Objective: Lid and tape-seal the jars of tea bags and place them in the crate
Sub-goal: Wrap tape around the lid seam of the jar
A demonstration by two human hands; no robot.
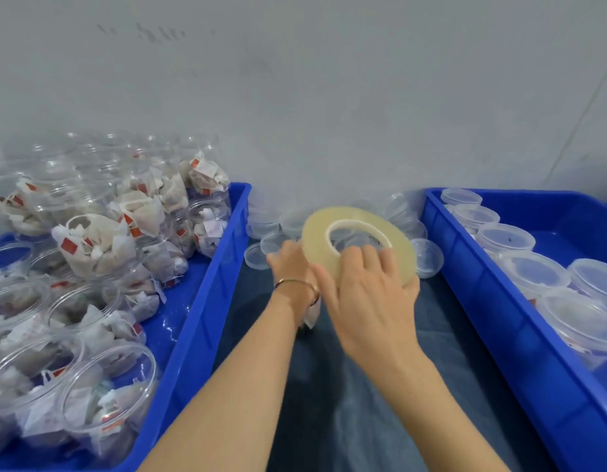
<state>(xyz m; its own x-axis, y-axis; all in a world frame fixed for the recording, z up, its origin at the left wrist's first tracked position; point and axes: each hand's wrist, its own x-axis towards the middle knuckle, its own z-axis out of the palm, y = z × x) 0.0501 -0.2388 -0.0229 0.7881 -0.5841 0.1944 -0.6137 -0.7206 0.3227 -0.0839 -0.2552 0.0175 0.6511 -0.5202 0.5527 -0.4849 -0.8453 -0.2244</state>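
A wide roll of clear tape is held flat in the middle, and my right hand grips its near edge with fingers curled over the rim. My left hand, with a bracelet on the wrist, reaches under the roll's left side and seems to hold a jar of tea bags. Only a sliver of that jar shows below the wrist. The left blue crate holds several open jars of tea bags. In the right blue crate stand several lidded jars.
Loose clear lids lie in a heap between the two crates, against the grey wall. Dark blue cloth covers the surface under my arms. The crate walls close in on both sides.
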